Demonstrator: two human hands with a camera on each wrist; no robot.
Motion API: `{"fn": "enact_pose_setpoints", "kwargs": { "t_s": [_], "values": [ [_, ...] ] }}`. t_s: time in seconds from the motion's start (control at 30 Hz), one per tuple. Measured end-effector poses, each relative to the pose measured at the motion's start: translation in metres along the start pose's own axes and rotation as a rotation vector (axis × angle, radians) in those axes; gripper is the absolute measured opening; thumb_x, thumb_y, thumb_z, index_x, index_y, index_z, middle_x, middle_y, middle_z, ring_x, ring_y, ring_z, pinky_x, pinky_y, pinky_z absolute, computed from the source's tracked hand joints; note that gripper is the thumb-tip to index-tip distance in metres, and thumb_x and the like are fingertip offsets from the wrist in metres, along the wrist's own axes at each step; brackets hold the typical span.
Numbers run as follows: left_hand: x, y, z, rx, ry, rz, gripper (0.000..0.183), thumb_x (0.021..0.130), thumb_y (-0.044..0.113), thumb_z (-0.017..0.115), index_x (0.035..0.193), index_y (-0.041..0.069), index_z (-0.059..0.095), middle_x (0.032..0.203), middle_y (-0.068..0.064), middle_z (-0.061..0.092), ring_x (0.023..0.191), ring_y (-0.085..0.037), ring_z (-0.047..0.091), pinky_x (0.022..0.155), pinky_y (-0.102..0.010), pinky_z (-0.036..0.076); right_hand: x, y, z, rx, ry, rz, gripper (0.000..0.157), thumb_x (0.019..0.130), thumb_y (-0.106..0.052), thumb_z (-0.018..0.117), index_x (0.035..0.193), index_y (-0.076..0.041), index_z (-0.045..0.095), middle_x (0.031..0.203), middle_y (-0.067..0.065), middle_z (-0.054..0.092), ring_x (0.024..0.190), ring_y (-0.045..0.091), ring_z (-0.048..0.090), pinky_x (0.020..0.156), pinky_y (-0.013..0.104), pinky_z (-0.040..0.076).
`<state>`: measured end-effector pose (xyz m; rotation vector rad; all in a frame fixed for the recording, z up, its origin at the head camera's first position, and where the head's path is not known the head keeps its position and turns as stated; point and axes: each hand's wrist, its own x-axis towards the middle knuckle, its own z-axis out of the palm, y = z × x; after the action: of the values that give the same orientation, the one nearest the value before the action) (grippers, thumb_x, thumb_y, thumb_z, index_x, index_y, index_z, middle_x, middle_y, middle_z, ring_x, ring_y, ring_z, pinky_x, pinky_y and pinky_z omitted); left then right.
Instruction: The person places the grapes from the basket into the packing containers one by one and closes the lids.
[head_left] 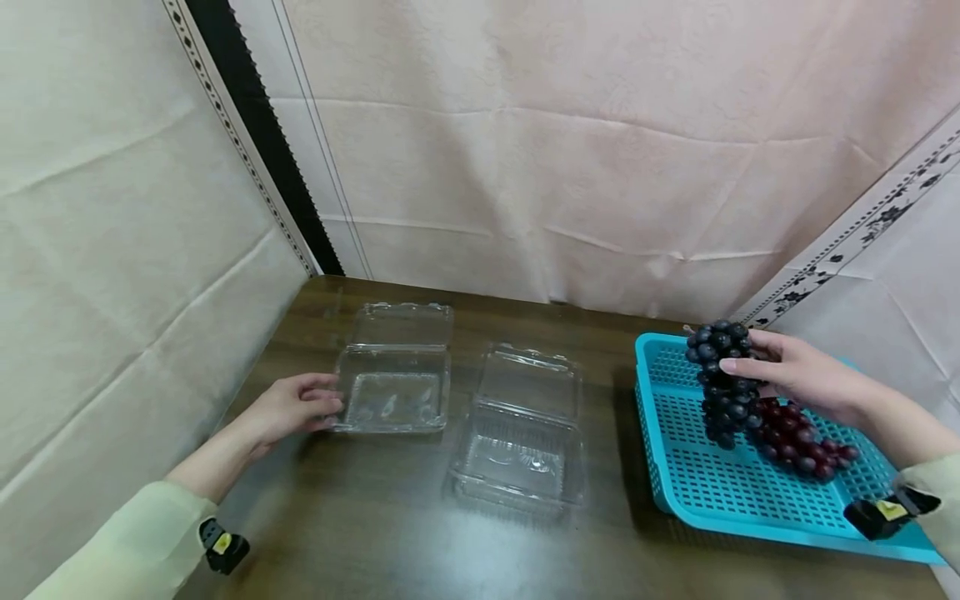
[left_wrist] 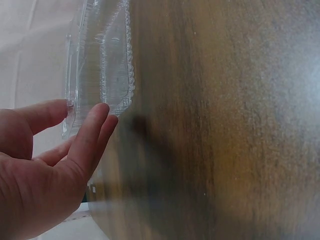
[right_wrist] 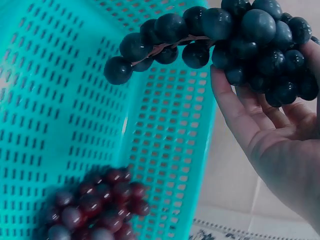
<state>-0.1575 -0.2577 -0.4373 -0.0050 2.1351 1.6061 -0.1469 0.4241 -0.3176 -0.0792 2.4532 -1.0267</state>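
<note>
"Right hand (head_left: 813, 379) first — what is it doing?"

"Grasping the dark grapes (head_left: 720, 404), thumb across the front. In the head view the fruit hides most of the other fingers, and the right wrist view crops the thumb at the frame's edge."

"Where does that bunch hang?"

"Over the blue basket (head_left: 697, 483), its lower part overlapping the red grapes (head_left: 806, 448) as the head camera sees them. From the right wrist the two bunches appear apart, though the red one is cut off at the bottom and the dark one at the top."

"And the left hand (head_left: 288, 408)?"

"Pinching the left side of the left container (head_left: 397, 400), whose lid is open. Clear plastic makes the exact contact hard to read — the left wrist view catches only one end, the rest running off the top."

"Does that container sit flat on the table (head_left: 360, 533)?"

"I cannot tell."

"Anything else obscured?"

"The right container (head_left: 517, 458), also open, stands near the left one, its walls faint against the table's sheen. The right forearm and a black wrist device (head_left: 868, 518) cover part of the basket's right side."
</note>
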Motion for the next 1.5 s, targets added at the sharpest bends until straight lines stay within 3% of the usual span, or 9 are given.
{"fn": "enact_pose_setpoints", "kwargs": {
  "t_s": [0.17,0.37,0.5,0.6,0.83,1.0,1.1,1.23,1.5],
  "values": [
    [-0.001,0.001,0.001,0.005,0.007,0.003,0.063,0.108,0.004,0.063,0.158,-0.016,0.031,0.150,-0.040,0.050,0.121,-0.030,0.068,0.092,-0.034,0.066,0.012,-0.020,0.002,0.052,-0.016,-0.029,0.091,0.115,-0.032,0.053,0.164,0.008,-0.012,0.169,0.038,-0.017,0.150,0.068,0.011,0.111,0.060,0.051],
    [-0.002,0.001,0.002,0.018,0.016,0.012,0.061,0.107,0.003,0.064,0.157,-0.016,0.033,0.146,-0.040,0.053,0.116,-0.027,0.071,0.091,-0.034,0.066,0.028,-0.049,0.011,0.105,-0.049,-0.061,0.090,0.114,-0.031,0.053,0.166,0.004,-0.012,0.171,0.033,-0.019,0.156,0.061,0.003,0.119,0.068,0.038],
    [-0.002,0.001,0.002,0.016,0.010,0.012,0.062,0.107,0.003,0.064,0.157,-0.016,0.033,0.146,-0.039,0.054,0.114,-0.024,0.071,0.091,-0.034,0.066,0.041,-0.069,0.019,0.150,-0.071,-0.105,0.084,0.114,-0.030,0.055,0.170,-0.001,-0.001,0.176,0.028,-0.003,0.160,0.050,0.011,0.112,0.048,0.052],
    [-0.001,0.003,0.002,0.013,0.006,0.010,0.062,0.107,0.002,0.064,0.157,-0.016,0.033,0.145,-0.039,0.055,0.113,-0.023,0.071,0.091,-0.035,0.066,0.048,-0.083,0.024,0.168,-0.086,-0.135,0.081,0.114,-0.031,0.055,0.171,-0.005,0.005,0.177,0.023,0.005,0.160,0.044,0.016,0.106,0.034,0.051],
    [-0.001,0.004,0.003,0.018,0.014,0.000,0.061,0.106,0.002,0.064,0.157,-0.016,0.034,0.144,-0.038,0.056,0.114,-0.024,0.071,0.090,-0.033,0.066,0.066,-0.111,0.038,0.180,-0.098,-0.185,0.083,0.112,-0.031,0.059,0.172,-0.007,0.007,0.178,0.021,0.007,0.161,0.042,0.017,0.120,0.065,0.039],
    [-0.003,0.004,0.003,0.015,0.013,0.007,0.061,0.106,0.002,0.064,0.156,-0.016,0.034,0.144,-0.038,0.055,0.113,-0.024,0.071,0.089,-0.033,0.066,0.079,-0.130,0.048,0.180,-0.101,-0.201,0.085,0.110,-0.033,0.063,0.172,-0.006,0.010,0.177,0.021,0.009,0.161,0.042,0.017,0.123,0.070,0.033],
    [-0.002,0.003,0.003,0.020,0.011,0.009,0.062,0.106,0.002,0.064,0.157,-0.016,0.034,0.145,-0.039,0.055,0.114,-0.024,0.071,0.089,-0.033,0.066,0.087,-0.142,0.054,0.188,-0.095,-0.214,0.076,0.109,-0.036,0.064,0.167,-0.003,0.028,0.169,0.024,0.030,0.155,0.040,0.034,0.123,0.066,0.037],
    [-0.002,0.003,0.003,0.019,0.014,0.005,0.062,0.107,0.002,0.064,0.157,-0.016,0.033,0.146,-0.039,0.054,0.116,-0.025,0.070,0.089,-0.032,0.066,0.098,-0.158,0.063,0.221,-0.091,-0.252,0.055,0.109,-0.035,0.066,0.152,-0.005,0.050,0.146,0.018,0.056,0.135,0.029,0.057,0.118,0.057,0.049],
    [-0.003,0.004,0.004,0.021,0.017,0.004,0.061,0.107,0.003,0.064,0.157,-0.015,0.034,0.147,-0.038,0.053,0.117,-0.027,0.070,0.090,-0.033,0.066,0.121,-0.186,0.086,0.294,-0.142,-0.327,0.049,0.109,-0.024,0.064,0.151,-0.002,0.051,0.141,0.018,0.060,0.126,0.027,0.062,0.108,0.053,0.058]
  ]
}}
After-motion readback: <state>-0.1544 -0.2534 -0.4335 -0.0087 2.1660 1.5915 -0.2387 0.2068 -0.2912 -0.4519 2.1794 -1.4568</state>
